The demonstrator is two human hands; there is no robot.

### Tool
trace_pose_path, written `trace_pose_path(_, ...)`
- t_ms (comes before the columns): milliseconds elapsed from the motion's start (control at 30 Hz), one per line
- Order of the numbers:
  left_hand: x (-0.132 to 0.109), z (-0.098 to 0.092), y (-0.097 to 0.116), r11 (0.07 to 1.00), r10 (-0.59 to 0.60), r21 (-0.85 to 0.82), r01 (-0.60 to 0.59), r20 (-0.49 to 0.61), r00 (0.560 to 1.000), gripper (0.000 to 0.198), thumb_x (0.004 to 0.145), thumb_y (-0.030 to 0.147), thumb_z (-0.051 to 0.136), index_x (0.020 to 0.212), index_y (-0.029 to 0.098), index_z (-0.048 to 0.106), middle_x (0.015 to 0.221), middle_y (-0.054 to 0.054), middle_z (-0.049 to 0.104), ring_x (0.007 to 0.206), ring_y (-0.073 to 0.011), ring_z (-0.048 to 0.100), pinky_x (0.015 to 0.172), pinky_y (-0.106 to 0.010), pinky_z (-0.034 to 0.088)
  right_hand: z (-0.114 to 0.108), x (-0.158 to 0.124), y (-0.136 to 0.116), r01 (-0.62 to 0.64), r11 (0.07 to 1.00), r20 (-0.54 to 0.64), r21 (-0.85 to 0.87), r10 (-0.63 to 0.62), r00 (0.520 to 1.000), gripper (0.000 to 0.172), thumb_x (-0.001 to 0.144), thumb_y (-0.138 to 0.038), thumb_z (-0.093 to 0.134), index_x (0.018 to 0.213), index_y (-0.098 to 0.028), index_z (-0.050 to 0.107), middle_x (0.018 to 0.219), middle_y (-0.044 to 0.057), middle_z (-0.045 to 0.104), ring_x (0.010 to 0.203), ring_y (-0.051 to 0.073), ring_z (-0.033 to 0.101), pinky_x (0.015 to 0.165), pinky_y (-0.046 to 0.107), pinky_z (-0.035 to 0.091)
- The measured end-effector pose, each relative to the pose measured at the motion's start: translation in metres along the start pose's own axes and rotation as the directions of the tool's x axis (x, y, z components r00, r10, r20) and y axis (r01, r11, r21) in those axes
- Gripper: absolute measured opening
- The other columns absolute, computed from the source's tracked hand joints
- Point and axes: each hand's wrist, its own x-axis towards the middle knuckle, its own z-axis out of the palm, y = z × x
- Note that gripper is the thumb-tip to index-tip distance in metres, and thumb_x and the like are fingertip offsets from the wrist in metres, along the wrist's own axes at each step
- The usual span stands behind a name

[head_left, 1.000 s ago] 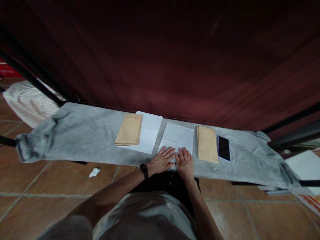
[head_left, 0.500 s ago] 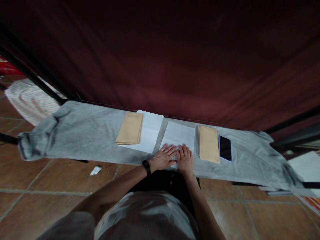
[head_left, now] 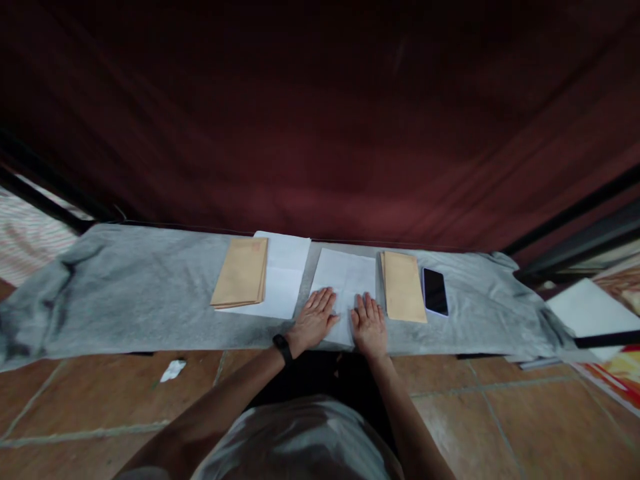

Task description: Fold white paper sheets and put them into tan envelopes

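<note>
A creased white sheet of paper (head_left: 345, 270) lies on the grey cloth in front of me. My left hand (head_left: 314, 317) rests flat on its left side, fingers stretched out, a dark band around the wrist. On the sheet's right side lies my right hand (head_left: 369, 325), palm down with fingers apart. To the left, a stack of brown envelopes (head_left: 240, 272) sits partly over other white paper (head_left: 287, 277). Close by my right hand is another small stack of brown envelopes (head_left: 405, 287).
A phone (head_left: 435, 291) with a dark screen lies right of the right-hand envelopes. Grey cloth (head_left: 150, 287) covers the long narrow surface. Behind it hangs a dark red curtain (head_left: 320, 133). A white scrap (head_left: 173, 370) lies on the tiled floor.
My hands have moved apart across the sheet, the left one to the left; before, they were side by side with fingers nearly touching. The camera view has shifted slightly.
</note>
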Motion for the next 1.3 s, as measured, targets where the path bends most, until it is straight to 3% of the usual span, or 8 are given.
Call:
trace_pose_path(167,0.022,0.009,0.026,0.998,0.052,-0.034,-0.051,0.026,0.998,0.054,0.104,0.04,0.031,0.152,0.014,0.037,0.16,-0.012,0.035,0.15,-0.022,0.029,0.124,-0.046,0.02,0.0,0.001,-0.002,0.009,0.999,0.027,-0.034,-0.008,1.0,0.052,0.103,-0.032,0.037,0.152,-0.015,0.041,0.16,0.016,0.036,0.146,0.029,0.034,0.118,0.049,0.027)
trace_pose_path(267,0.031,0.016,0.029,0.999,0.021,-0.027,-0.021,0.021,1.0,0.055,0.104,0.041,0.032,0.151,0.013,0.04,0.159,-0.013,0.037,0.15,-0.0221,0.03,0.123,-0.045,0.022,-0.001,0.001,-0.002,-0.002,1.0,0.027,-0.031,0.002,1.0,0.053,0.103,-0.031,0.037,0.153,-0.017,0.039,0.161,0.015,0.035,0.146,0.029,0.035,0.118,0.049,0.028)
trace_pose_path(633,0.03,0.019,-0.023,0.987,-0.162,0.0,0.163,-0.112,0.98,0.063,0.103,0.041,0.03,0.157,0.009,0.026,0.159,-0.017,0.036,0.149,-0.0274,0.03,0.121,-0.049,0.026,-0.001,0.003,-0.004,-0.038,0.999,0.001,0.002,0.038,0.999,0.052,0.103,-0.033,0.04,0.152,-0.018,0.041,0.159,0.014,0.038,0.145,0.029,0.038,0.117,0.048,0.029)
trace_pose_path(800,0.032,0.02,-0.022,0.971,-0.235,0.002,0.238,-0.154,0.96,0.064,0.102,0.039,0.031,0.156,0.006,0.025,0.158,-0.02,0.035,0.149,-0.0313,0.03,0.121,-0.053,0.026,-0.001,0.003,-0.004,-0.038,0.999,-0.01,0.014,0.038,0.999,0.052,0.103,-0.033,0.04,0.152,-0.018,0.04,0.158,0.014,0.04,0.145,0.029,0.038,0.117,0.048,0.029)
trace_pose_path(867,0.033,0.017,-0.012,0.977,-0.206,0.018,0.21,-0.135,0.969,0.06,0.102,0.038,0.033,0.154,0.008,0.032,0.159,-0.018,0.036,0.15,-0.0308,0.029,0.122,-0.052,0.024,0.0,0.003,-0.004,-0.042,0.999,-0.015,0.016,0.042,0.999,0.051,0.102,-0.032,0.04,0.152,-0.018,0.042,0.158,0.013,0.041,0.145,0.028,0.038,0.117,0.048,0.029)
trace_pose_path(1067,0.032,0.008,0.019,0.998,0.055,0.017,-0.055,-0.02,0.998,0.049,0.103,0.037,0.038,0.149,0.023,0.044,0.16,-0.006,0.038,0.15,-0.0258,0.029,0.123,-0.053,0.021,-0.003,0.004,-0.005,-0.025,1.0,-0.006,-0.004,0.025,1.0,0.051,0.102,-0.031,0.042,0.151,-0.016,0.043,0.158,0.015,0.039,0.145,0.029,0.037,0.118,0.048,0.029)
trace_pose_path(1300,0.027,0.003,0.013,0.999,0.027,0.026,-0.027,-0.025,0.999,0.049,0.103,0.039,0.037,0.148,0.02,0.046,0.157,-0.008,0.042,0.148,-0.0235,0.034,0.123,-0.048,0.023,-0.005,0.004,-0.005,-0.006,1.0,-0.04,-0.019,0.005,0.999,0.05,0.103,-0.031,0.041,0.15,-0.016,0.043,0.157,0.016,0.042,0.143,0.028,0.04,0.116,0.048,0.031)
